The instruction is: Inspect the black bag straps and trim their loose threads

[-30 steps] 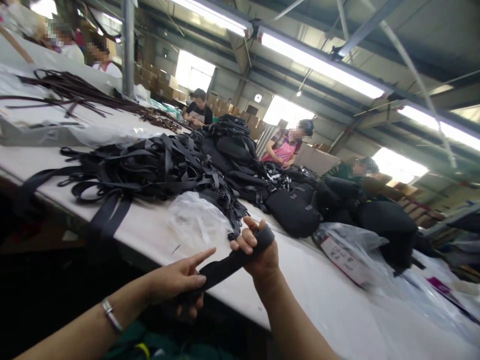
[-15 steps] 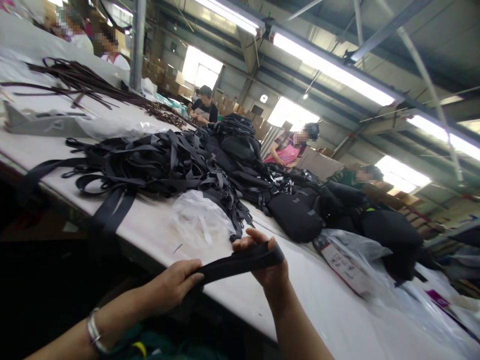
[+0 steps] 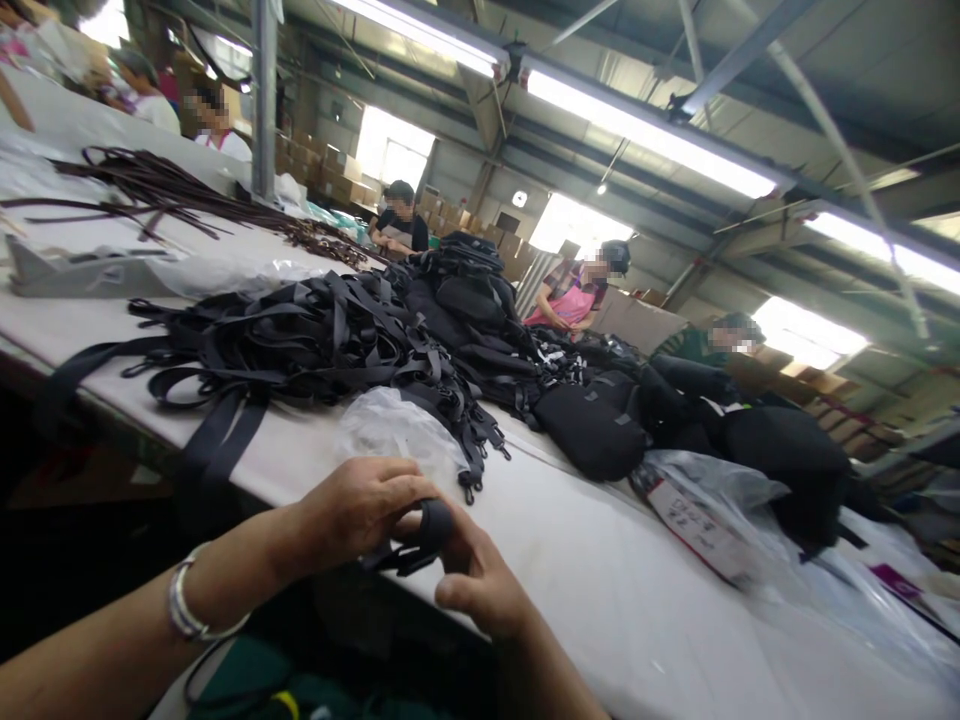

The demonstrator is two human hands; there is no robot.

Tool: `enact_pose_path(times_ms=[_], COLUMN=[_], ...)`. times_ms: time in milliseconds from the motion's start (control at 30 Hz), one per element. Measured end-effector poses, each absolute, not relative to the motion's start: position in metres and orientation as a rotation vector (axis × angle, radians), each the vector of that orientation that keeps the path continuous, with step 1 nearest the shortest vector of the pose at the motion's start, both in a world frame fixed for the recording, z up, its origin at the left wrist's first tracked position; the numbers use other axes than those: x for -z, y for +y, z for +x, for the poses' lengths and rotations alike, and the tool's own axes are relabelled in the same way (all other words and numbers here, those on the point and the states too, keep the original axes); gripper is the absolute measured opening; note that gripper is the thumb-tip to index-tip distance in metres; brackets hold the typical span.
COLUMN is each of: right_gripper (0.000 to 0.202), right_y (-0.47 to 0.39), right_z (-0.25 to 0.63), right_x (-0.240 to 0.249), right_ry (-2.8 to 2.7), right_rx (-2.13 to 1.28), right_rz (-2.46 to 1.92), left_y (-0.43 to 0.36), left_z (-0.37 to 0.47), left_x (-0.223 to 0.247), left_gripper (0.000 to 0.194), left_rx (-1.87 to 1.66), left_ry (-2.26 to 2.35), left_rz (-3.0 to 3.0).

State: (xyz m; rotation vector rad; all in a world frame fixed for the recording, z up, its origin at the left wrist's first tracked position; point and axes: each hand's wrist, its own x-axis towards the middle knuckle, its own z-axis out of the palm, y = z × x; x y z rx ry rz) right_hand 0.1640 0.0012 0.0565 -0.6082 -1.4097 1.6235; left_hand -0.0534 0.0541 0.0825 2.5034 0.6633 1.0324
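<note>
A black webbing strap [image 3: 433,530] is bunched into a small coil between my hands, just over the table's front edge. My left hand [image 3: 367,505], with a silver bracelet on its wrist, is closed on the coil from the left, its fingers over the top. From the right, my right hand [image 3: 480,575] curves round the same strap; its fingers are partly hidden behind the coil and its thumb stands apart below. Beyond them lies a large tangled pile of black straps [image 3: 300,335], with small black hooks [image 3: 472,485] at its near end.
A crumpled clear plastic bag [image 3: 397,425] lies on the white table [image 3: 600,580] behind my hands. Black padded bags [image 3: 592,430] are heaped at the right, near a labelled plastic bag [image 3: 697,520]. Brown strips [image 3: 165,185] lie at the back left. Several people work beyond the table.
The strap was a long folded length stretched between my hands; now it is a compact coil. My left hand has moved up and right, my right hand down and left, so they meet.
</note>
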Motion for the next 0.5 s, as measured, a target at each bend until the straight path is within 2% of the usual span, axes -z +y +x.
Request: enact_pose_path(times_ms=[133,300,500], right_gripper=[0.065,0.076,0.066], right_y=[-0.002,0.0,0.013], right_z=[0.158,0.161,0.148], right_x=[-0.048,-0.037,-0.026], right_ry=[-1.39,-1.112,-0.788], right_rx=[-1.623,-1.512,-1.279], right_rz=[-0.708,-0.763,-0.843], left_y=[0.067,0.058,0.017], left_z=[-0.054,-0.051,-0.008], left_x=[-0.074,-0.03,0.005], left_gripper=[0.025,0.023,0.032], left_rx=[-1.145,-1.217,-1.09], left_ry=[0.789,1.002,0.988], left_rz=[2.438,2.114,1.676])
